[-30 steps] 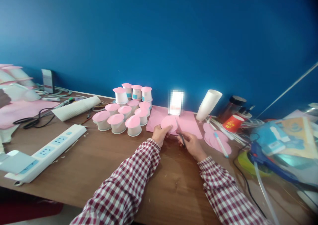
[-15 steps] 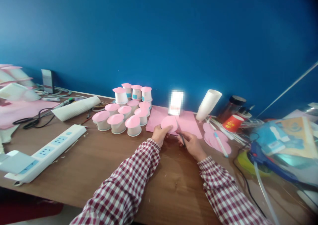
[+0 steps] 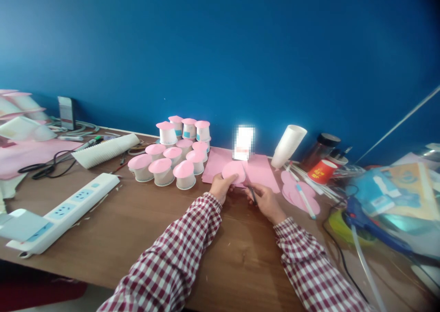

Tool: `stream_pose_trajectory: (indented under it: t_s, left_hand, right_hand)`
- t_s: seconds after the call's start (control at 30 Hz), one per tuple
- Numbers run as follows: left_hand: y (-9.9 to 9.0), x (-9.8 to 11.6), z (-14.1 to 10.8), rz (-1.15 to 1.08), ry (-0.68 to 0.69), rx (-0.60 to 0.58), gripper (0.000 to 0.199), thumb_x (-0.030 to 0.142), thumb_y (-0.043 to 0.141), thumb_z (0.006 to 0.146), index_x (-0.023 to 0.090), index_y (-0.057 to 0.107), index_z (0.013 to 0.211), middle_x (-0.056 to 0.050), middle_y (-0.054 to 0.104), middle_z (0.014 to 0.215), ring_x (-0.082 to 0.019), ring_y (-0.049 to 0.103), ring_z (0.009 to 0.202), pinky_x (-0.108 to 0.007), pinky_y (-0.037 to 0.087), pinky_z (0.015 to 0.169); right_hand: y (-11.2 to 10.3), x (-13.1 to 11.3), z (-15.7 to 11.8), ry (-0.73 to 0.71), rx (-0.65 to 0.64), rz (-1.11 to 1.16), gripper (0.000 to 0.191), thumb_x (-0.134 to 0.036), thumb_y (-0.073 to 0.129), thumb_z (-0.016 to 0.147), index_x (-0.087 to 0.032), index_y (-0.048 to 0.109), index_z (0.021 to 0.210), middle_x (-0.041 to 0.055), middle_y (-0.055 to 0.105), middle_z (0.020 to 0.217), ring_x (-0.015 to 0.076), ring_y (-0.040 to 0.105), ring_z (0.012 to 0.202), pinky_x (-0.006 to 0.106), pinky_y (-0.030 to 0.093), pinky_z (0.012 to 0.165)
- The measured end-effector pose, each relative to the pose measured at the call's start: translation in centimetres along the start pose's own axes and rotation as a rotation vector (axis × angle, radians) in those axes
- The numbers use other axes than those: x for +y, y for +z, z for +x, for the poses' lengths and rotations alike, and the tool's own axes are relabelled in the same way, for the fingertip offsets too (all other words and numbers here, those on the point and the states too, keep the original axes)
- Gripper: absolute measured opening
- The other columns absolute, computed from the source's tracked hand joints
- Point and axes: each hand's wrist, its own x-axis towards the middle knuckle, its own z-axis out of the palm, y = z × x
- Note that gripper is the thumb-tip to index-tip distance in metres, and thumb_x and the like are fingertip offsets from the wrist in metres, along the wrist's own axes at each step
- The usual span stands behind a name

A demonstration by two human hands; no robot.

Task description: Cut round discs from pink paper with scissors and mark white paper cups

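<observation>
My left hand pinches a pink paper circle by its near edge, thumb on top. Close by on the right, my right hand is closed around a pair of scissors, whose blades point at the circle's right side. Part of the blades is hard to make out against the pink. Behind both hands lie pink paper sheets on the table. Several more pink paper circles are spread to the right, with a marker pen on top of them.
Several paper cups with pink cone tops stand left of my hands. A power strip and a stack of white cups lie farther left. At right are a leaning cup stack, a red cup and a blue glue gun.
Hardly anything differs. The pink circle has shifted very slightly left, and the scissor blades stand out less beside it. Both hands keep their places.
</observation>
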Motion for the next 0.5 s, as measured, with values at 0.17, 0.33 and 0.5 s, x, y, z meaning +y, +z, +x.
stream_pose_trajectory:
  t_s: [0.17,0.33,0.5]
  left_hand:
    - [0.02,-0.05,-0.01,0.025,0.018,0.013,0.035,0.032,0.074,0.058,0.008,0.059,0.079,0.002,0.052,0.05,-0.005,0.042,0.038,-0.018,0.03,0.035]
    - [-0.04,-0.09,-0.04,0.034,0.027,-0.007,0.034,0.032,0.074,0.058,0.008,0.058,0.076,0.003,0.049,0.047,-0.005,0.04,0.038,-0.018,0.028,0.035]
    - [-0.06,-0.01,-0.12,0.046,0.012,-0.026,0.033,0.031,0.074,0.057,0.008,0.058,0.075,0.002,0.05,0.049,-0.004,0.039,0.038,-0.018,0.028,0.035]
  right_hand:
    - [0.02,0.15,0.01,-0.003,-0.011,0.002,0.045,-0.044,0.064,0.073,-0.012,0.065,0.105,-0.002,0.055,0.058,0.0096,0.05,0.049,0.023,0.043,0.048]
    - [0.0,0.45,-0.01,0.006,-0.021,0.009,0.046,-0.043,0.064,0.074,-0.011,0.063,0.107,-0.0015,0.056,0.059,0.0101,0.051,0.05,0.023,0.043,0.048]
    - [-0.06,0.64,0.11,-0.022,-0.016,0.007,0.044,-0.043,0.064,0.074,-0.013,0.064,0.106,-0.0011,0.057,0.06,0.0106,0.052,0.052,0.023,0.044,0.051]
